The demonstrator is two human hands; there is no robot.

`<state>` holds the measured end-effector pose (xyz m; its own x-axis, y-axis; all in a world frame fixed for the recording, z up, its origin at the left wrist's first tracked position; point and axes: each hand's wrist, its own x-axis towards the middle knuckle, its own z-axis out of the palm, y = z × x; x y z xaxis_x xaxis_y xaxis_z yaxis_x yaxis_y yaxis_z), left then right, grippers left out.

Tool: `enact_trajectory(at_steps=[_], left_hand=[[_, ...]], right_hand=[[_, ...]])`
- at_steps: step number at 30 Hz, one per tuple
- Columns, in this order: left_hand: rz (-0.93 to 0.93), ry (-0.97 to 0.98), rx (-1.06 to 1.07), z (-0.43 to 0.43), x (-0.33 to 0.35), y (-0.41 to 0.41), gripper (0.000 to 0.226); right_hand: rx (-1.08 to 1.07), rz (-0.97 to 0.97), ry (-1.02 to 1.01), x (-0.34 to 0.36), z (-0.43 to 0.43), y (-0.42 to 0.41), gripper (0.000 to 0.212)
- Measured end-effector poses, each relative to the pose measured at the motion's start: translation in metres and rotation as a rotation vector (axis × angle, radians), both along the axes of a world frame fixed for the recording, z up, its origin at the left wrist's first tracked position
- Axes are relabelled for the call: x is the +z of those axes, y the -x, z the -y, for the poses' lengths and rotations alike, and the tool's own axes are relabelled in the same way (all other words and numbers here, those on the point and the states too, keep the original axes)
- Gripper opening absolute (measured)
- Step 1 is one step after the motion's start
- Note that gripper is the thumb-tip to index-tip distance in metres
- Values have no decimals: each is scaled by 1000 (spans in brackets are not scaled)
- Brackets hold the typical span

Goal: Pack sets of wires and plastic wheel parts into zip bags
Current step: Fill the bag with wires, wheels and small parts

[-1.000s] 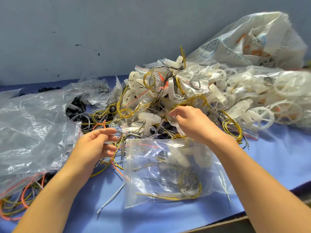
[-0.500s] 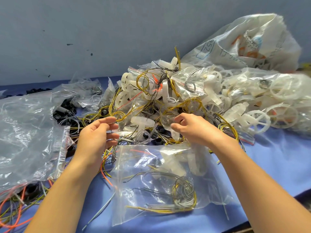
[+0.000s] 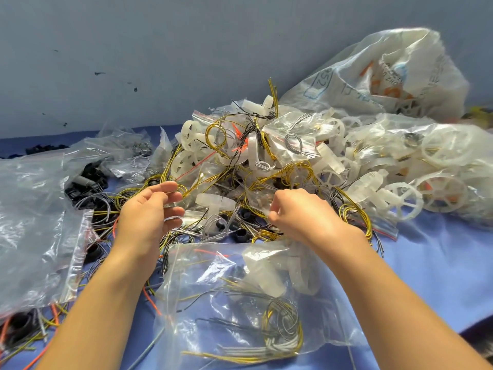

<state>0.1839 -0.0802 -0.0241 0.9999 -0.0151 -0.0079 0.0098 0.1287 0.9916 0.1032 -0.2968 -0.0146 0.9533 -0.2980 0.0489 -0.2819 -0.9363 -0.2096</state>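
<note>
Clear zip bag [image 3: 202, 287] of coiled wires [image 3: 282, 327], white wheels [image 3: 266, 279]

Both forearms reach far from near edge. Left hand [image 3: 149, 213] palm right, fingers loosely curled. Right hand [image 3: 300, 214] knuckles up, fingers curled under. Grip unclear on both.

The zip bag [image 3: 213, 276] at the bottom middle is clear, shiny plastic, full of crinkles. The small bag [image 3: 193, 214] above it is the same thin clear plastic. The wheel parts [image 3: 213, 200] are milky white plastic, smooth and a bit see-through. The wires [image 3: 273, 93] have smooth plastic coats. The black parts [image 3: 85, 180] at the left look dull. The blue worktop [image 3: 440, 263] is smooth and matt. The grey wall [image 3: 133, 49] is matt with dark specks.
</note>
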Motion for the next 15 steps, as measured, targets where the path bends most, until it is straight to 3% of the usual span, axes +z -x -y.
enact_trajectory(at_steps=[6, 10, 12, 15], left_hand=[[13, -8, -17, 5, 5, 6, 34], [62, -25, -21, 4, 11, 12, 34], [147, -78, -73, 5, 16, 16, 32], [334, -197, -224, 8, 25, 28, 28]], right_hand=[[-29, -51, -53, 0, 0, 4, 25], [-49, 67, -125, 3, 0, 5, 21], [-36, 202, -348, 10, 0, 3, 29], [17, 317, -880, 30, -4, 0, 31]])
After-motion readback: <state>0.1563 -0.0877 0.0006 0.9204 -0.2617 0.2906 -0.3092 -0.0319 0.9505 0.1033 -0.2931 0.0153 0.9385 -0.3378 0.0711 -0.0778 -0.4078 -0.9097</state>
